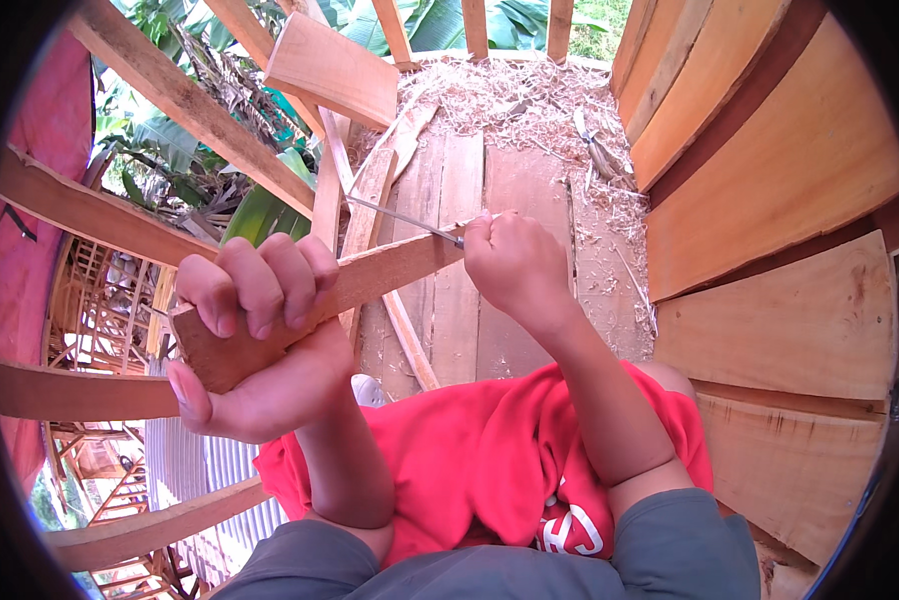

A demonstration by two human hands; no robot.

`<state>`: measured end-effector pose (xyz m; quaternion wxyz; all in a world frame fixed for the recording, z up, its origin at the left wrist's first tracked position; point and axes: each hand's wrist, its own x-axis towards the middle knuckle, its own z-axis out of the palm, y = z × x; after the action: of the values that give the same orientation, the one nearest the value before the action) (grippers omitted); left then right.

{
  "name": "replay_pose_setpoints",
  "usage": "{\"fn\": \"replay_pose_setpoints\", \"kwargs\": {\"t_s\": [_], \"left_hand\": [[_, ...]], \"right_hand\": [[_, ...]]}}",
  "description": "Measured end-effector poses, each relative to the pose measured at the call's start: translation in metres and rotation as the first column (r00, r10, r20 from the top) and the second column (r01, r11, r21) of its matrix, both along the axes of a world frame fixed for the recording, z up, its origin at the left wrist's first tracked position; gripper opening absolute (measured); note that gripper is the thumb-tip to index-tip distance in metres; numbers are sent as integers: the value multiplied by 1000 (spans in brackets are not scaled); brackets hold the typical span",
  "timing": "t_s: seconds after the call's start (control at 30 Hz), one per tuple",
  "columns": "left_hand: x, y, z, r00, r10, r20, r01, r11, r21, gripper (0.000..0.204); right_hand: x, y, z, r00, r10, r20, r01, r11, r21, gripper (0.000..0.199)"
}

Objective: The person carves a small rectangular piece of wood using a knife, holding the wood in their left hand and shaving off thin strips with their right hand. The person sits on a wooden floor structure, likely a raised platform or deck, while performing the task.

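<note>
Near the middle left, my left hand (270, 330) is wrapped round the thick near end of a long wooden piece (395, 272), thumb below and fingers curled over the top. The piece slants up to the right, its far end reaching my right hand (518, 265). That hand is closed in a fist on a thin metal rod-like tool (406, 219), which sticks out to the left just above the wood's upper edge. The tool's handle is hidden in my fist, and I cannot tell its exact kind.
Plank flooring (455, 330) lies beneath, with curly wood shavings (530, 95) heaped at the far end. Loose wooden strips (370, 200) and a wide block (332, 70) stand at left, beside a slatted railing (185, 100). Overlapping boards (770, 180) wall the right side. Red cloth (470, 440) covers my lap.
</note>
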<state>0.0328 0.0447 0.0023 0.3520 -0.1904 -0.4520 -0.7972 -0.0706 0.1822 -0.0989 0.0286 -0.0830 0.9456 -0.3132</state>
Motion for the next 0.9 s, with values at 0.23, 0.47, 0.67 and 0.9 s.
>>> {"fn": "replay_pose_setpoints", "kwargs": {"t_s": [0.23,0.47,0.67,0.9], "left_hand": [[0,-3,1,1000,3,2,-3,1000,11,38],[-1,0,0,1000,15,5,-16,999,31,39],[-2,-1,1,1000,24,2,-24,999,32,38],[0,-6,0,1000,0,-3,0,1000,0,39]], "right_hand": [[4,-2,6,999,19,39,-19,1000,-8,51],[3,2,1,1000,13,-6,-13,1000,-6,50],[2,0,10,995,73,65,-69,996,-63,50],[2,-5,4,999,35,-2,-35,999,32,50]]}}
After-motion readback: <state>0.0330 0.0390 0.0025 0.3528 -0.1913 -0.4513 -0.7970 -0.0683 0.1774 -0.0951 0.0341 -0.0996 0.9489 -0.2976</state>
